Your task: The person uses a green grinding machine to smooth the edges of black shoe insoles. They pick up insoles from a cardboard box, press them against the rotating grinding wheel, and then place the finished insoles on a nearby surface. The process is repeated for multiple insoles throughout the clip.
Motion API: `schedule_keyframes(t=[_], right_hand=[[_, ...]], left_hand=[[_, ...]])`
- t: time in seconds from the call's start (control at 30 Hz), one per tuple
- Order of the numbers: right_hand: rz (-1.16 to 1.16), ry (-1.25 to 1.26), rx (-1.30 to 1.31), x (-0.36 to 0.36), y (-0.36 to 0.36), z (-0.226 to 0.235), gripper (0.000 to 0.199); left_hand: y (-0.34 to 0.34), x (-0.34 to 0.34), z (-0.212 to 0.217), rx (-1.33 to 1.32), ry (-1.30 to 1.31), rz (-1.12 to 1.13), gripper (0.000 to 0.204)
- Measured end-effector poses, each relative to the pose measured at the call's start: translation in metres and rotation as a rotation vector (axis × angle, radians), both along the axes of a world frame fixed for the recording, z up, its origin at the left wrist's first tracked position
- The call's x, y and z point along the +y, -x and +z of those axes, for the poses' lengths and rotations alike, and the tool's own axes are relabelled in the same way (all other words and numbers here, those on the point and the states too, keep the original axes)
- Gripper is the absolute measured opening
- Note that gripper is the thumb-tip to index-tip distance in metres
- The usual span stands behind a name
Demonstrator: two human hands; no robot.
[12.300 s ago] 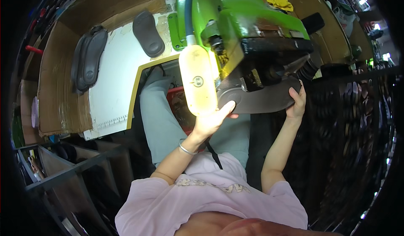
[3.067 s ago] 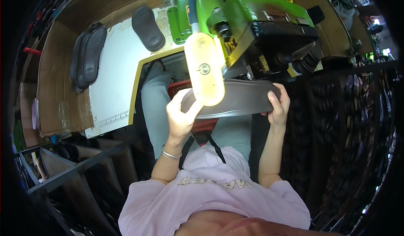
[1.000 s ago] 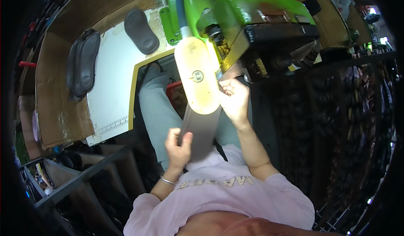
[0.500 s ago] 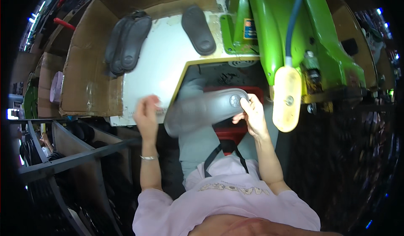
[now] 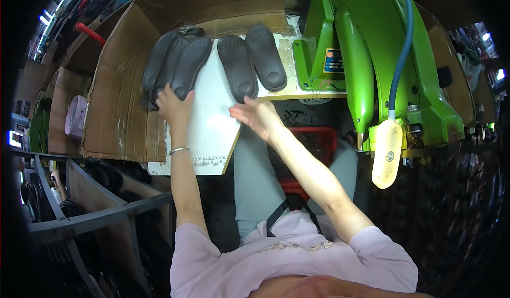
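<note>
Seated person at a white tabletop (image 5: 210, 130), both hands out toward dark grey shoe soles beside a green machine.

The left hand (image 5: 172, 102) lies on the near end of a stack of soles (image 5: 172, 67), fingers spread flat on top rather than closed round any one, apparently pressing the stack square against the cardboard wall (image 5: 119, 107) on the left. The right hand (image 5: 255, 115) hovers open and empty, fingers extended, just below the heel of a pair of soles (image 5: 252, 64) lying side by side, tread up, farther right on the tabletop. That pair sits close against the green machine (image 5: 366, 59), within easy reach of it. A pale yellow paddle (image 5: 387, 153) hangs from the machine on a blue hose (image 5: 401, 48).
</note>
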State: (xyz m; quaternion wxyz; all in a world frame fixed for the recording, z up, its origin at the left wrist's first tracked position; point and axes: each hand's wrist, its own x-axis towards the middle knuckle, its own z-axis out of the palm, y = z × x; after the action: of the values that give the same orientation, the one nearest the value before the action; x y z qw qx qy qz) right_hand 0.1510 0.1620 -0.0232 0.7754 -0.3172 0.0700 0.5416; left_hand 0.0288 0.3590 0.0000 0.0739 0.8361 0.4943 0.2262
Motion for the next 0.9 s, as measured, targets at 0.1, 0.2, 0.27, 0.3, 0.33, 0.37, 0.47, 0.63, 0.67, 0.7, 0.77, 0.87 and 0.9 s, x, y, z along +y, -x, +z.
schedule_keyframes(t=[0.1, 0.2, 0.27, 0.3, 0.33, 0.37, 0.47, 0.63, 0.67, 0.7, 0.77, 0.87, 0.9], right_hand=[[0.053, 0.116, -0.267, -0.043, 0.022, 0.002, 0.045], [0.182, 0.021, -0.272, -0.1, 0.024, -0.023, 0.046], [0.155, -0.083, -0.14, -0.132, 0.032, -0.014, 0.047], [0.148, -0.141, -0.072, -0.148, 0.036, -0.011, 0.048], [0.148, -0.25, -0.021, -0.168, 0.037, -0.023, 0.05], [0.156, -0.362, 0.035, -0.189, 0.038, -0.036, 0.051], [0.145, 0.144, -0.363, -0.24, 0.05, -0.019, 0.059], [-0.084, 0.172, -0.183, -0.353, 0.057, -0.046, 0.056], [-0.156, 0.215, -0.215, -0.372, 0.061, -0.051, 0.051], [-0.186, 0.208, -0.24, -0.381, 0.063, -0.051, 0.048], [-0.263, 0.201, -0.286, -0.393, 0.069, -0.054, 0.044], [-0.246, 0.218, -0.316, -0.381, 0.064, -0.054, 0.043], [-0.23, 0.225, -0.324, -0.374, 0.063, -0.054, 0.043]], left_hand=[[0.057, -0.014, 0.018, -0.446, 0.135, -0.05, 0.062], [0.119, -0.063, 0.032, -1.005, 0.495, -0.13, 0.055], [0.144, -0.109, 0.041, -0.986, 0.444, -0.195, 0.058], [0.154, -0.128, 0.038, -1.014, 0.465, -0.354, 0.064], [0.145, -0.151, 0.039, -0.968, 0.49, -0.384, 0.07], [0.135, -0.175, 0.043, -0.994, 0.677, -0.434, 0.073], [0.101, -0.217, 0.015, -0.91, 0.815, -0.737, 0.075], [0.022, -0.182, -0.002, -1.057, 1.022, -0.8, 0.051], [-0.002, -0.163, 0.008, -0.941, 0.977, -0.547, 0.039], [-0.021, -0.132, -0.003, -0.835, 0.739, -0.458, 0.035], [-0.059, -0.1, -0.005, -0.644, 0.498, -0.347, 0.06], [-0.108, -0.087, -0.01, -0.278, 0.233, -0.28, 0.087], [-0.112, -0.089, -0.011, -0.165, 0.154, -0.262, 0.094]])
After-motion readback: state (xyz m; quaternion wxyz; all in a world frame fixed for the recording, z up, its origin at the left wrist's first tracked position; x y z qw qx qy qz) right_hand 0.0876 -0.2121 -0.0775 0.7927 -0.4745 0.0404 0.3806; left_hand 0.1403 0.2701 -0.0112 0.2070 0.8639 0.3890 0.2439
